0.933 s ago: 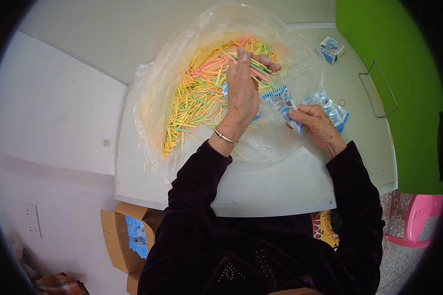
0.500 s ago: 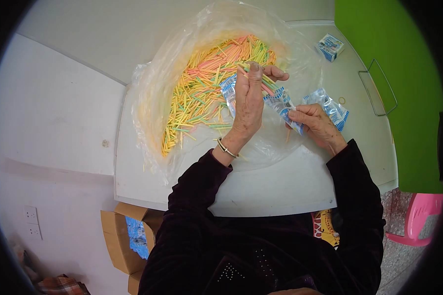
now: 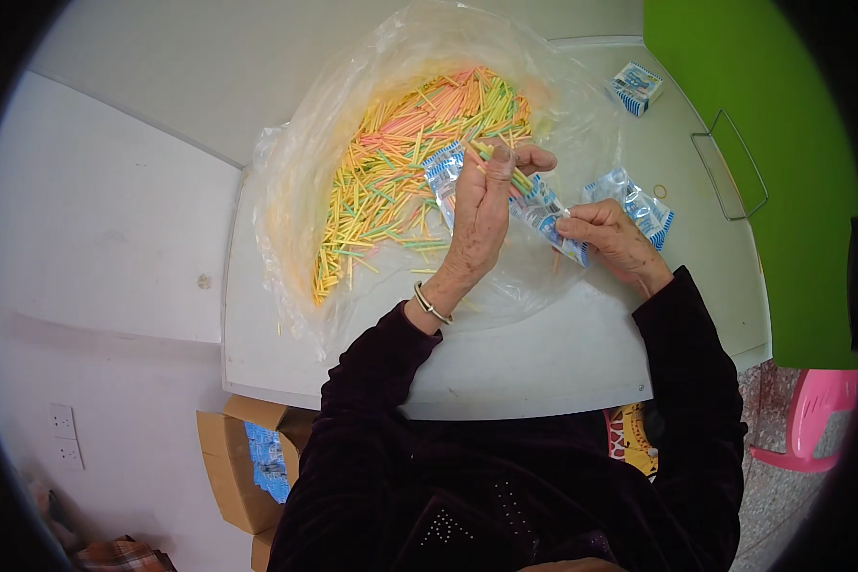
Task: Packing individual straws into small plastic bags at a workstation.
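Note:
My left hand is closed around a small bundle of thin pastel sticks, its thumb lying along them. My right hand pinches the lower part of a blue-and-white plastic packet. The sticks' lower ends are at the mouth of this packet, apparently inside it. Another blue-and-white packet shows behind my left hand; whether that hand touches it I cannot tell. Beyond lies a large pile of yellow, pink and green sticks in a big clear plastic bag spread wide.
Flat packets and a rubber band lie right of my hands. A small blue-and-white stack sits farther back. A wire handle is at the table's right edge. Below left stands a cardboard box holding blue packets.
My left hand has come down slightly toward the packet. Less of the stick bundle shows between that hand and the packet's mouth. My right hand keeps its pinch on the packet.

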Demonstrator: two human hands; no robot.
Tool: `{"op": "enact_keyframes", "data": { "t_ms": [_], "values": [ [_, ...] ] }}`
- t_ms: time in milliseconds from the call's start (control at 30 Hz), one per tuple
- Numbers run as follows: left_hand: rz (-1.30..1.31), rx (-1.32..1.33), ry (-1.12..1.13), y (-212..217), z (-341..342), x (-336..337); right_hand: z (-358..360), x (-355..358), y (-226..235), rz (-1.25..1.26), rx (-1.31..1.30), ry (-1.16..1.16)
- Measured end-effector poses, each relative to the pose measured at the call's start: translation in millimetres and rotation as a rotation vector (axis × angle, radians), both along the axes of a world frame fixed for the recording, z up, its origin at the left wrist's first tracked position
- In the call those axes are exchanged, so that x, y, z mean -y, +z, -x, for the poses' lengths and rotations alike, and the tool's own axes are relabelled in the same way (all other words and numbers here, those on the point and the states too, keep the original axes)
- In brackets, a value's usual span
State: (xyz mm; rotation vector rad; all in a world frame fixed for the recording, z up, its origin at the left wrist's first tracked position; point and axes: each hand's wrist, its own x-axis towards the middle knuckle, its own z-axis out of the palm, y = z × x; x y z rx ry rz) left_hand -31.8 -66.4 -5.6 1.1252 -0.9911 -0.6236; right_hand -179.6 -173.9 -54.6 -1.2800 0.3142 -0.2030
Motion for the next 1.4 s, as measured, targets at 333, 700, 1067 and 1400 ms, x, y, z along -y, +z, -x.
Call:
{"op": "enact_keyframes", "data": {
  "t_ms": [333,700,1067,1400],
  "values": [
    [-0.048,0.112,-0.104,-4,2,-4,1,-5,4,0.042,0.011,-0.047],
    [-0.321,0.765,-0.063,13,-14,-15,-3,-7,4,-0.035,0.095,-0.143],
    [-0.352,0.469,-0.132,22,-19,-2,-6,-11,8,-0.021,0.144,-0.112],
    [-0.408,0.574,-0.285,26,-21,12,-2,-6,7,0.03,0.007,0.023]
  ]
}}
